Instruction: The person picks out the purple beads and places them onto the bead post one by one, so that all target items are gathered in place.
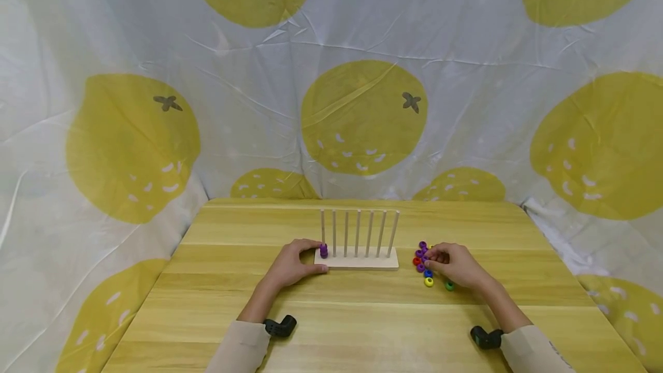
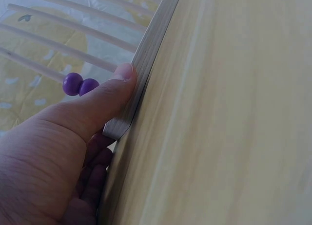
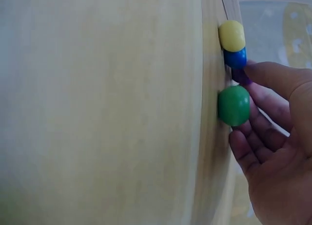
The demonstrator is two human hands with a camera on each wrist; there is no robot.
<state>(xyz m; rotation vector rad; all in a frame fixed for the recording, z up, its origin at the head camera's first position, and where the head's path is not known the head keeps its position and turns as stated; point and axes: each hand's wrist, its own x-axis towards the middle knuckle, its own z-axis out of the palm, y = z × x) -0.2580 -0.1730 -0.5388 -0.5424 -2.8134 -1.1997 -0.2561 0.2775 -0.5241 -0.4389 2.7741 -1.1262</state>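
Note:
A pale wooden peg stand (image 1: 357, 260) with several upright rods stands on the table. My left hand (image 1: 291, 262) grips the left end of its base, thumb along the front edge and the other fingers reaching behind. Purple beads (image 2: 72, 84) are stacked on the leftmost rod. To the right of the stand, my right hand (image 1: 456, 265) pinches at a purple bead (image 3: 241, 76) between thumb and index finger; the fingers partly hide it. Close by lie a yellow bead (image 3: 232, 35), a blue bead (image 3: 235, 58), a green bead (image 3: 234, 105) and a red bead (image 1: 416, 261).
The wooden table (image 1: 362, 332) has its far edge against a hanging cloth (image 1: 456, 27) printed with yellow fruit. Black devices are worn on the left wrist (image 1: 280, 326) and the right wrist (image 1: 487, 338). More purple beads (image 1: 422, 244) lie in the loose group.

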